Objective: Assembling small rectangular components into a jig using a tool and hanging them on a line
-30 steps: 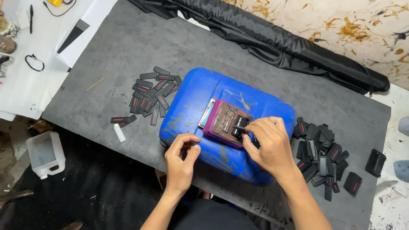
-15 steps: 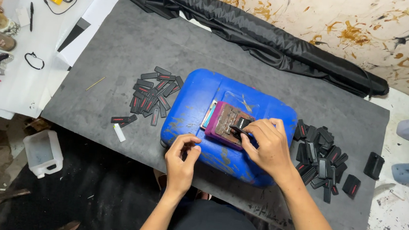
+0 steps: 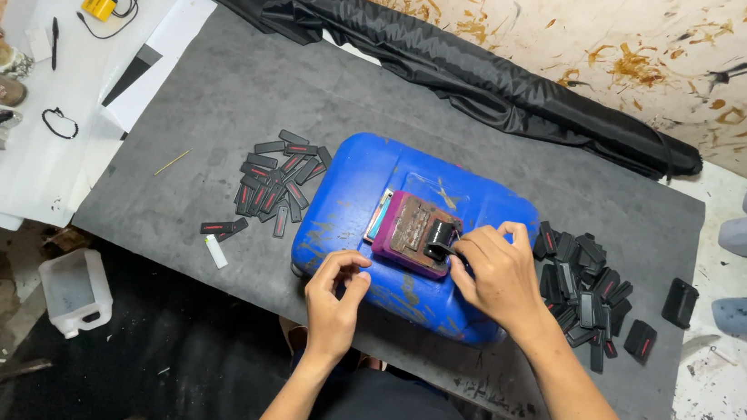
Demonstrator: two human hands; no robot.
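Papers (image 3: pixel 87 55) and odd tools far left, then a heap of small black tags (image 3: pixel 276 182) on the grey mat (image 3: pixel 220 95). Left hand (image 3: pixel 335 293) rests on the near edge of the blue jerrycan (image 3: pixel 345 225), fingers curled together — pinching something tiny or nothing, cannot tell. On top of the can sits a maroon pad (image 3: pixel 408 232). Right hand (image 3: pixel 500 272) is clamped on a small black roller (image 3: pixel 440 237) at its right edge. Roller looks light, rigid, probably a bit slick — best gripped by the handle. More black tags (image 3: pixel 585 285) lie to the right.
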